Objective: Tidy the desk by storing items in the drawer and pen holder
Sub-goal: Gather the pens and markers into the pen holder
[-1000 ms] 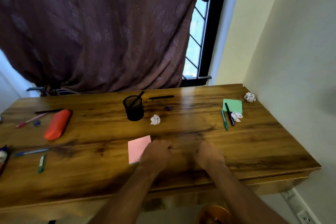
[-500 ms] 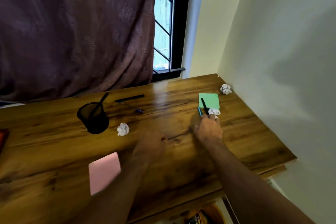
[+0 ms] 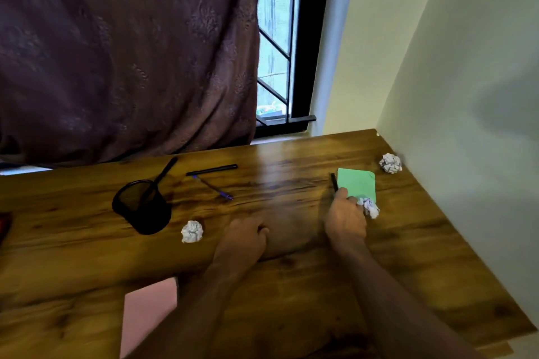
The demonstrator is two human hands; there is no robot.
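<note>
My right hand (image 3: 345, 221) lies at the left edge of a green sticky pad (image 3: 357, 185), fingers curled down over a black pen (image 3: 334, 182) whose far end sticks out past the thumb. A teal pen that lay beside it is hidden under the hand. My left hand (image 3: 242, 239) rests on the wooden desk (image 3: 423, 256), loosely curled and holding nothing. The black mesh pen holder (image 3: 141, 207) stands at left with one dark pen leaning in it. A black pen (image 3: 213, 169) and a blue pen (image 3: 213, 188) lie behind it. A pink sticky pad (image 3: 148, 309) lies near my left forearm.
Crumpled paper balls lie by the holder (image 3: 191, 231), beside my right hand (image 3: 369, 207) and in the far right corner (image 3: 390, 162). A red case (image 3: 4, 224) shows at the left edge. A wall bounds the desk on the right; curtain and window stand behind.
My right hand reached forward and right from the desk's middle onto the pens by the green pad. My view swung right, so the left side of the desk left the frame.
</note>
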